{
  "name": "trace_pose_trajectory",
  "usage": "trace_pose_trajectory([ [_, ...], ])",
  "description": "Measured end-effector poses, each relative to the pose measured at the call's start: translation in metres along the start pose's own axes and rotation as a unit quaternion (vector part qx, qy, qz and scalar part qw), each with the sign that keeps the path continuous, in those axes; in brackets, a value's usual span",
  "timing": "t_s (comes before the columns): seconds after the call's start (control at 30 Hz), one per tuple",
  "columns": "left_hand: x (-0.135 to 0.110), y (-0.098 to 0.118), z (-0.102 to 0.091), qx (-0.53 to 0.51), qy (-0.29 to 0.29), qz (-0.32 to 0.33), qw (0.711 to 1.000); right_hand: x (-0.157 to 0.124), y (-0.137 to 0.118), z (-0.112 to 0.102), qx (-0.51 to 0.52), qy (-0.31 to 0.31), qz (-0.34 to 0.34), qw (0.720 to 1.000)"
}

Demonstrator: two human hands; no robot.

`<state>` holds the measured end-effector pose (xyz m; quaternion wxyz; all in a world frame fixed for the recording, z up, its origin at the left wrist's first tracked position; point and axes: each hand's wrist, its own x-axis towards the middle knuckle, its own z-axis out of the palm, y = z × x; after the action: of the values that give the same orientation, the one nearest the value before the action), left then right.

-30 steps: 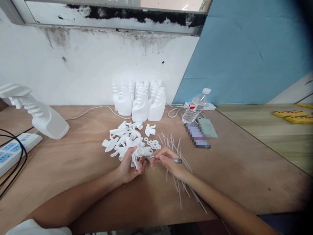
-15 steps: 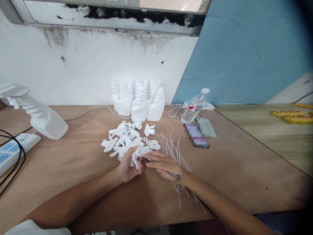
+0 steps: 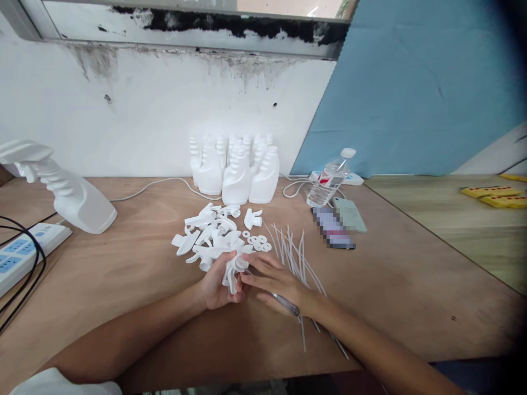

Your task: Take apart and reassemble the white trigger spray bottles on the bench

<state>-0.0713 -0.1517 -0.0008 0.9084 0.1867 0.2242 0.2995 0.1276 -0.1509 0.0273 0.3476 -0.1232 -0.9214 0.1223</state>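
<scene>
My left hand (image 3: 216, 285) is closed around a white spray trigger head (image 3: 231, 270), held just above the wooden table (image 3: 135, 263). My right hand (image 3: 274, 278) meets it from the right, fingertips on the head, with a thin metal tool (image 3: 284, 302) tucked under the fingers and pointing back toward my wrist. Right behind the hands lies a pile of white trigger heads (image 3: 208, 233) with a few small white washers (image 3: 259, 241). Thin white dip tubes (image 3: 294, 249) are scattered under and beyond my right hand.
Several white bottles (image 3: 234, 170) stand at the wall. One assembled spray bottle (image 3: 61, 189) lies at the left beside a power strip (image 3: 24, 252) with black cables. A water bottle (image 3: 329, 178), two phones (image 3: 340, 225) and yellow pieces (image 3: 489, 195) are to the right.
My right hand turned the metal tool from pointing sideways to lying under its fingers, then moved left until its fingertips reached the trigger head. My left hand stayed in place.
</scene>
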Motion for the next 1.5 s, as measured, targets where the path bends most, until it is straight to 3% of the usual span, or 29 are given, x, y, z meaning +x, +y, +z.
trace_pose_trajectory([
  [0.2,-0.001,0.002,0.004,-0.002,0.013,-0.014,1.0,-0.005,0.006,0.0,-0.08,0.018,-0.054,0.995],
  [0.3,-0.002,0.005,0.009,0.004,-0.007,0.005,1.0,-0.007,0.004,-0.01,-0.086,0.063,-0.043,0.993],
  [0.5,-0.002,0.007,0.01,0.015,-0.023,0.011,1.0,-0.008,0.008,-0.027,-0.026,0.191,0.136,0.972],
  [0.63,-0.003,0.004,0.01,0.057,-0.038,0.017,0.998,-0.009,0.015,-0.024,0.058,0.212,0.254,0.942],
  [0.8,-0.01,-0.002,0.016,0.219,-0.019,0.098,0.971,-0.009,0.017,-0.02,0.148,0.234,0.299,0.913],
  [0.87,-0.015,-0.002,0.02,0.332,0.004,0.142,0.932,-0.008,0.016,-0.02,0.146,0.242,0.296,0.912],
  [0.93,-0.022,0.003,0.028,0.469,0.019,0.194,0.862,-0.008,0.015,-0.021,0.142,0.244,0.295,0.913],
  [1.07,-0.034,0.026,0.045,0.686,0.048,0.281,0.669,-0.01,0.017,-0.02,0.142,0.241,0.302,0.912],
  [1.17,-0.038,0.052,0.051,0.79,0.055,0.319,0.52,-0.011,0.018,-0.018,0.141,0.236,0.307,0.911],
  [1.23,-0.038,0.069,0.049,0.83,0.065,0.335,0.44,-0.01,0.017,-0.018,0.141,0.232,0.312,0.911],
  [1.27,-0.038,0.076,0.046,0.841,0.074,0.339,0.414,-0.01,0.017,-0.018,0.141,0.231,0.313,0.91],
  [1.33,-0.038,0.089,0.041,0.852,0.093,0.331,0.394,-0.009,0.017,-0.018,0.141,0.227,0.314,0.911],
  [1.5,-0.047,0.111,0.038,0.871,0.103,0.258,0.405,-0.009,0.018,-0.018,0.138,0.23,0.312,0.911],
])
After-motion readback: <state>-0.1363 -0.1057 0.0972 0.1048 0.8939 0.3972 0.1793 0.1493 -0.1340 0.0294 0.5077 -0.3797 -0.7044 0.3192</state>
